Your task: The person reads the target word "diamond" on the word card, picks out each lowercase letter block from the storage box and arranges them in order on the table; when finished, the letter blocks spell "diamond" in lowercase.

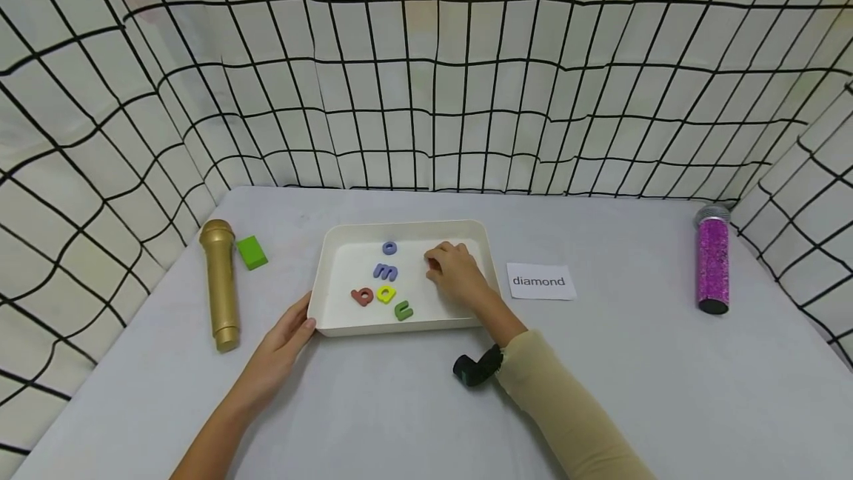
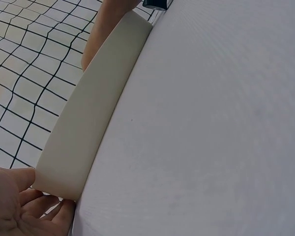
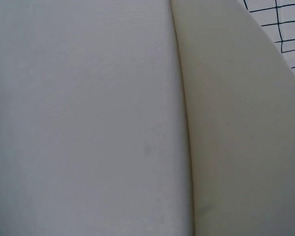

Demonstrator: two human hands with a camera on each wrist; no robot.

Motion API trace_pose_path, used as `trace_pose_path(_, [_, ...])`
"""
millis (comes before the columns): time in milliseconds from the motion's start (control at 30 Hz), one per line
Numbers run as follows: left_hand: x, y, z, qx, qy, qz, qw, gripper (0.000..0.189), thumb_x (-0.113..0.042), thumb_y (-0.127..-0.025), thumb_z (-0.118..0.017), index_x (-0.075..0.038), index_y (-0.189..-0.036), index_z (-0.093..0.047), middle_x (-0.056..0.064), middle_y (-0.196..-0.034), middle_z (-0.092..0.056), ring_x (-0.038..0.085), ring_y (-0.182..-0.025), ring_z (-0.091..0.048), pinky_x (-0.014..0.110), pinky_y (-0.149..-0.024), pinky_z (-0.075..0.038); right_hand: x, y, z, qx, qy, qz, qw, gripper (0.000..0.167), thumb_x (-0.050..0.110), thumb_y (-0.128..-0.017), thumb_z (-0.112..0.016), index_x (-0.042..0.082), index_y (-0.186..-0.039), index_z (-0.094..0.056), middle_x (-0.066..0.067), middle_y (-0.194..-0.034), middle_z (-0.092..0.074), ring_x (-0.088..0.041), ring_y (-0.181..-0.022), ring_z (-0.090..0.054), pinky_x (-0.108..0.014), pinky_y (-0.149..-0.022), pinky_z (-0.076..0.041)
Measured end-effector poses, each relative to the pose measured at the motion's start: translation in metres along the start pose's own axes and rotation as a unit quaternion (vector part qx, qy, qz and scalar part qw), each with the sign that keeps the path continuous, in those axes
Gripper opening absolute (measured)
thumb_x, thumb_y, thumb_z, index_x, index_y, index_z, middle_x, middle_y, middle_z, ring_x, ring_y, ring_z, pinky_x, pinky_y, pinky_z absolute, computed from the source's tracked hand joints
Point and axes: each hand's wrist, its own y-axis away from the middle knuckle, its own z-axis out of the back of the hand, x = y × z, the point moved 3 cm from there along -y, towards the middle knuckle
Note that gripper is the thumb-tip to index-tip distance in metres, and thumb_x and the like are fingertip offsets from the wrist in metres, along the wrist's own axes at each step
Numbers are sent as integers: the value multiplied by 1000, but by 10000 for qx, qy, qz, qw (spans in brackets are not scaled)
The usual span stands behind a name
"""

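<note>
A white tray (image 1: 406,330) lies on the table with several coloured letters in it: a blue o (image 1: 389,248), a purple m (image 1: 385,272), a red letter (image 1: 362,296), a yellow letter (image 1: 386,294) and a green n (image 1: 403,310). At the tray's near left corner, my left hand (image 1: 283,339) holds the edge, fingers along the side and thumb at the front. My right hand (image 1: 460,276) is over the tray's right part, fingers bent downward; I cannot tell whether they pinch a letter. In the right wrist view, the tray's outer wall (image 3: 236,118) hides that hand.
Right of the tray lies a card (image 1: 541,281) printed "diamond". A gold microphone (image 1: 221,284) and a green block (image 1: 252,252) are on the left, a pink glitter microphone (image 1: 713,261) far right. Black netting (image 1: 433,111) over white cloth encloses the table's back and sides.
</note>
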Motion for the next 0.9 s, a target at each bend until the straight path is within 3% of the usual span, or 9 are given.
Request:
trace_pose_path(200, [-3, 2, 0, -25, 38, -23, 10000, 54, -17, -104, -39, 6, -147, -18, 25, -151, -20, 37, -138, -18, 4, -93, -26, 1, 1, 0, -121, -95, -87, 9998, 32, 19, -91, -66, 5, -119, -62, -9, -113, -57, -24, -97, -48, -36, -82, -43])
trace_pose_path(367, [-1, 2, 0, -12, 54, 0, 10000, 54, -17, -104, -39, 6, -147, -17, 26, -151, -20, 37, -138, -19, 4, -93, -26, 1, 2, 3, -217, -803, -96, 9965, 34, 18, -90, -68, 2, -119, -60, -7, -107, -57, -20, -96, -53, -31, -84, -46])
trace_pose_path(533, [1, 3, 0, 28, 18, 78, 10000, 55, -18, -104, -39, 5, -148, -16, 25, -151, -19, 37, -138, -19, 4, -93, -27, 1, 11, 13, -371, -1534, 414, 9866, 36, 16, -86, -71, -2, -115, -60, -4, -98, -59, -17, -89, -58, -25, -78, -50])
trace_pose_path(700, [-1, 4, 0, 79, 98, 237, 9996, 55, -19, -104, -39, 3, -149, -16, 23, -152, -19, 35, -138, -18, 4, -92, -27, -3, 26, 27, -636, -2021, 1191, 9700, 41, 11, -84, -73, -4, -119, -60, -4, -95, -61, -15, -88, -62, -21, -76, -51])
trace_pose_path(900, [-5, 3, 1, 119, 190, 259, 9994, 57, -19, -104, -39, 0, -150, -11, 23, -153, -15, 36, -139, -15, 3, -92, -26, -14, 52, 49, -523, -2357, 1688, 9556, 37, 9, -83, -74, -4, -116, -64, -2, -95, -62, -15, -88, -62, -23, -78, -52])
